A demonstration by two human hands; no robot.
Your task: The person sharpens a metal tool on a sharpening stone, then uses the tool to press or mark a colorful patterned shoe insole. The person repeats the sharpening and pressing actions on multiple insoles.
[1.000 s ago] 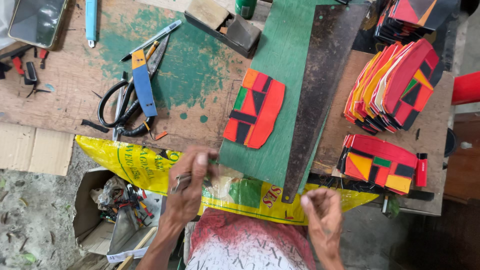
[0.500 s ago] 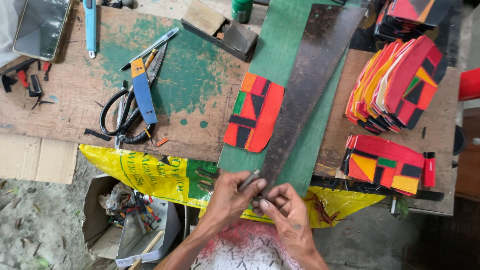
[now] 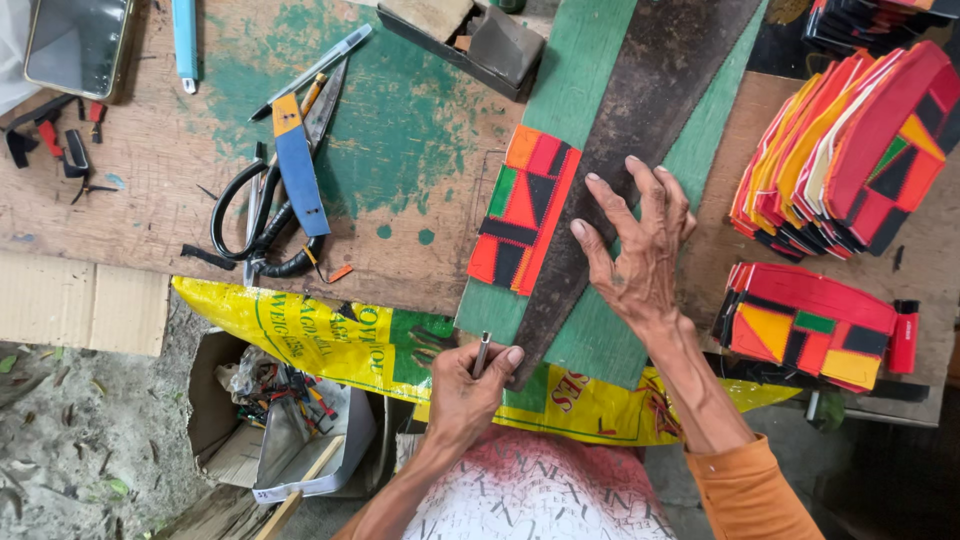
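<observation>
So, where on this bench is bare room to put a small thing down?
Bare wood lies between the scissors and the patchwork piece, below the green paint stain. The right side is crowded: the fanned stack and flat pile fill it, and the right hand presses the saw blade.

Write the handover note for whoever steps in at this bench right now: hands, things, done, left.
Left hand: grips a thin metal rod-like tool at the near end of the long dark rusty metal blade.
Right hand: flat on that blade, pressing it onto the green wooden board.
The red, orange, green and black patchwork piece lies beside the blade's left edge.
Done: finished pieces stacked at right.
Left: this piece shows no cut.
</observation>
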